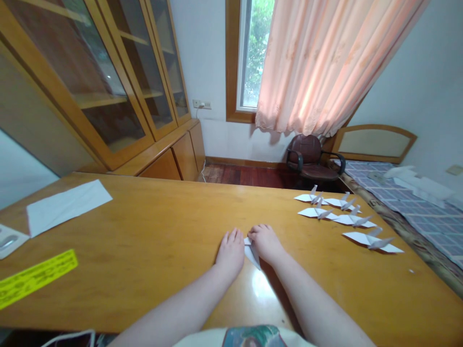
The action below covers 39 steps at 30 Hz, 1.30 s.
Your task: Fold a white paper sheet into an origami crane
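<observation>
A small piece of white folded paper lies on the desk between my two hands, its narrow point towards me. My left hand rests at its left side, fingers bent forward and down, the thumb side against the paper. My right hand has its fingers curled together over the paper's upper right edge. Both hands cover part of the sheet, so its full shape and my thumbs are hidden. To the right stand several folded paper cranes, the nearest paper crane apart from the others.
A white paper sheet lies at the desk's far left, above a yellow printed strip. A white object sits at the left edge. Beyond the wooden desk are a glass cabinet, an armchair and a bed.
</observation>
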### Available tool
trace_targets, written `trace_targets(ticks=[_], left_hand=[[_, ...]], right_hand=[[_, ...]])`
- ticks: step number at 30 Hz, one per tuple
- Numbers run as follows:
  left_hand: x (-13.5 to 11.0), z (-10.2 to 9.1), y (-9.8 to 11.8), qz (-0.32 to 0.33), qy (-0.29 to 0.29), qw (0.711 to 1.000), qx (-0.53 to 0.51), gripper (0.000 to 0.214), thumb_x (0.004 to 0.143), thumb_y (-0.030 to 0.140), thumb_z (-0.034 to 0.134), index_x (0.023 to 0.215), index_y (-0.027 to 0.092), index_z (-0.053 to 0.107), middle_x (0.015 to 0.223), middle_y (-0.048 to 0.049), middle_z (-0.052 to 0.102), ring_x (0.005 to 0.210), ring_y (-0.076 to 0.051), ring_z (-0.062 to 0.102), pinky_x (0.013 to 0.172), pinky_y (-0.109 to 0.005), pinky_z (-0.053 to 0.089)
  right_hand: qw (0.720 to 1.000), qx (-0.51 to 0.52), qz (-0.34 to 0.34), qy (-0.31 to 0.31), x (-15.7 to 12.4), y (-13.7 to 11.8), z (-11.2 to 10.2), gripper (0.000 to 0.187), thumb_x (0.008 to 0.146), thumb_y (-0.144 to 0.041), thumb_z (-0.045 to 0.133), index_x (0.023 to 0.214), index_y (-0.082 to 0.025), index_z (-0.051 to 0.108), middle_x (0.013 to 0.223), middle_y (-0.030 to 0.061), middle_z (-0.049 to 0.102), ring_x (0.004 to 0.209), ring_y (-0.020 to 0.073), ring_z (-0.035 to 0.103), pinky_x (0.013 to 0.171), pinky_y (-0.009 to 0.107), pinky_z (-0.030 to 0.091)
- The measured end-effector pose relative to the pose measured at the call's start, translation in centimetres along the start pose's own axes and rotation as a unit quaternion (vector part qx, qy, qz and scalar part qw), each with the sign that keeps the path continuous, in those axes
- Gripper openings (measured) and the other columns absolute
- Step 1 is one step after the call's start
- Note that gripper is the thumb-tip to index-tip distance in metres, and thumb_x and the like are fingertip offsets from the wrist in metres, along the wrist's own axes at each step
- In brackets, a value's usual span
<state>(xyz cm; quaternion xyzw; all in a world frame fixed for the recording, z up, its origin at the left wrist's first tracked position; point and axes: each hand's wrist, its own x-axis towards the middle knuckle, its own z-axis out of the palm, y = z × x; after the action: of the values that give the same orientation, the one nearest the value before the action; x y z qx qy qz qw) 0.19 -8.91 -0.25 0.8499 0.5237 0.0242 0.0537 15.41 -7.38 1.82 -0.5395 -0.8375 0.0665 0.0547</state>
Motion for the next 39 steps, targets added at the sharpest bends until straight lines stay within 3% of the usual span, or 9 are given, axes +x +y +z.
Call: trace_targets(ticks=[4,7,12,17,22,28,39], left_hand=[[-0.2,-0.3,0.1,0.035,-0.005,0.999,-0.008,0.043,0.088,0.009,0.031,0.123,0.012,0.054,0.125,-0.0136,0.057,0.118,-0.024,0.049,0.100,-0.040,0.037],[-0.8,0.3,0.8,0.055,0.020,0.998,0.008,0.040,0.087,0.009,0.034,0.119,0.014,0.057,0.116,-0.0130,0.062,0.108,-0.023,0.057,0.095,-0.041,0.041],[-1.5,1.7,2.4,0.039,0.017,0.998,0.052,0.043,0.087,0.017,0.040,0.126,0.006,0.051,0.128,-0.0190,0.053,0.123,-0.026,0.046,0.104,-0.043,0.033],[0.4,1.3,0.0,-0.005,0.030,0.999,0.021,0.060,0.088,0.043,0.041,0.137,0.008,0.038,0.143,-0.0165,0.036,0.136,-0.029,0.024,0.111,-0.057,0.010],[2.3,1.8,-2.6,0.014,0.015,1.000,-0.018,0.054,0.092,0.038,0.032,0.142,0.019,0.028,0.148,-0.0069,0.030,0.138,-0.025,0.021,0.111,-0.054,0.016],[2.1,1.8,-2.1,0.004,0.000,0.999,-0.035,0.056,0.091,0.036,0.035,0.142,0.014,0.028,0.148,-0.0097,0.029,0.137,-0.026,0.023,0.111,-0.048,0.021],[1.8,1.1,-2.0,-0.010,0.012,0.999,-0.037,0.055,0.090,0.039,0.037,0.140,0.016,0.034,0.146,-0.0096,0.034,0.135,-0.026,0.028,0.111,-0.048,0.021]], right_hand=[[1.000,-0.007,0.006,-0.028,-0.3,-0.2,-0.6,0.027,0.090,-0.023,0.043,0.102,-0.026,0.067,0.103,0.0066,0.065,0.100,0.0208,0.050,0.092,0.036,0.029],[0.999,0.000,0.005,-0.042,-0.8,-0.2,-0.6,0.032,0.091,-0.024,0.039,0.114,-0.028,0.061,0.119,0.0054,0.060,0.113,0.0232,0.045,0.104,0.045,0.019],[0.996,0.014,0.044,-0.076,-1.2,0.2,0.5,0.041,0.093,-0.031,0.032,0.131,-0.027,0.047,0.139,0.0049,0.044,0.130,0.0296,0.030,0.106,0.056,0.011],[0.996,0.004,0.080,-0.028,-0.1,0.9,1.7,0.044,0.093,-0.032,0.034,0.137,-0.031,0.039,0.148,0.0058,0.031,0.135,0.0308,0.021,0.108,0.053,0.008],[0.994,0.027,0.110,-0.005,0.9,0.6,2.5,0.046,0.093,-0.040,0.038,0.138,-0.034,0.037,0.150,0.0083,0.025,0.136,0.0300,0.020,0.108,0.053,0.010],[0.988,0.037,0.151,0.023,1.0,0.1,2.9,0.044,0.091,-0.046,0.039,0.134,-0.037,0.041,0.148,0.0083,0.029,0.135,0.0290,0.023,0.107,0.052,0.014],[0.984,0.024,0.171,0.039,1.1,0.0,3.1,0.050,0.090,-0.044,0.040,0.137,-0.028,0.038,0.146,0.0082,0.034,0.134,0.0246,0.028,0.107,0.045,0.018]])
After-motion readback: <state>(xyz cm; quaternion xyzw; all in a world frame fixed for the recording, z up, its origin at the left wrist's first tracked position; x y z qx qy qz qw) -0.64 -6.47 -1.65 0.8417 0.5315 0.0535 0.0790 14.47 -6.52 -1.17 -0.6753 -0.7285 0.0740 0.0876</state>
